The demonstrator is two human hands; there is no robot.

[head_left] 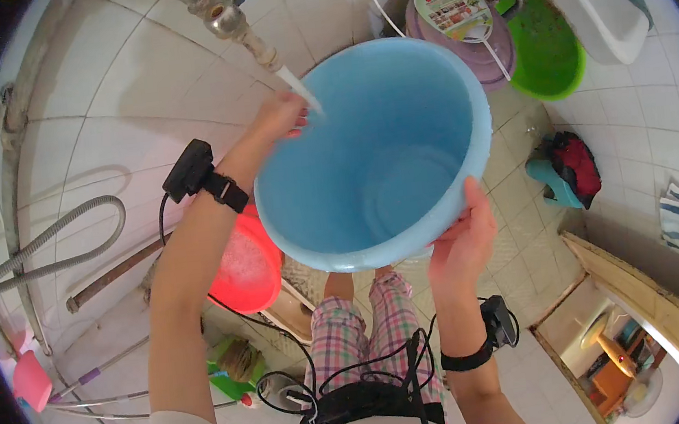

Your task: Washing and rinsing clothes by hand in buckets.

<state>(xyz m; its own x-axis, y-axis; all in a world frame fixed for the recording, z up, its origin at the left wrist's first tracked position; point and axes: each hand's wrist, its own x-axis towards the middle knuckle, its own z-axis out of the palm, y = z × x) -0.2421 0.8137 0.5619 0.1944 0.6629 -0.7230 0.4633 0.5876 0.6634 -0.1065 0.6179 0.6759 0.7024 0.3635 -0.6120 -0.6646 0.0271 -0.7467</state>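
Note:
A large light-blue basin (375, 155) is tilted in front of me, its inside facing up toward me. My right hand (465, 241) grips its near right rim, thumb on top and fingers under the outside. At the upper left rim is my left hand (285, 117), fingers curled and smeared by motion, beside running water (299, 89). I cannot tell whether those fingers hold the rim. The stream falls from a wall tap (227, 22) into the basin's upper left part. Only a wet sheen shows on the basin's floor.
A red basin (247, 266) with foamy water stands below my left arm. Beyond the blue basin are a purple lid (496, 54), a hand fan (451, 11), a green basin (554, 60) and a white sink (573, 1). A grey hose (102, 204) loops at left; a doorway opens lower right.

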